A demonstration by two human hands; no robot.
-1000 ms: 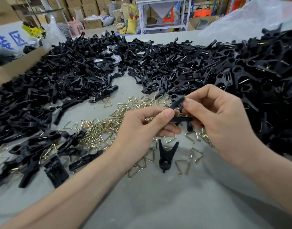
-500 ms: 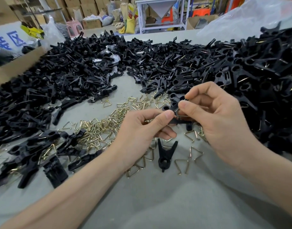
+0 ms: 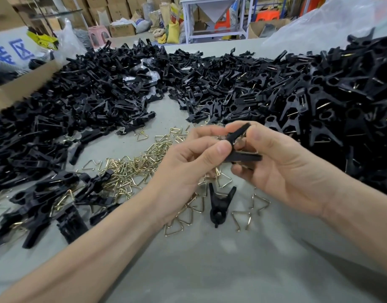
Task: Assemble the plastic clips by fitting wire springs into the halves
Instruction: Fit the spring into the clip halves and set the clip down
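Note:
Both hands hold a black plastic clip (image 3: 243, 157) above the table's middle, its two halves spread in a V. My left hand (image 3: 188, 169) pinches the clip's joined end between thumb and fingers. My right hand (image 3: 282, 169) grips the open ends, with the upper half (image 3: 238, 133) between thumb and forefinger. A bit of wire spring shows between the halves. One assembled black clip (image 3: 220, 204) lies on the table just below the hands. Brass wire springs (image 3: 131, 171) lie scattered under and left of the hands.
Large heaps of black clip halves (image 3: 96, 99) cover the table's left and back; a taller pile of clips (image 3: 341, 101) rises at the right. Several clips (image 3: 48, 204) lie at the near left. A cardboard box (image 3: 24, 84) stands far left. Bare grey table (image 3: 210, 270) lies near me.
The hands have lifted slightly with the clip, and its upper half now sticks up further between my right thumb and forefinger. The clip lying on the table has not moved.

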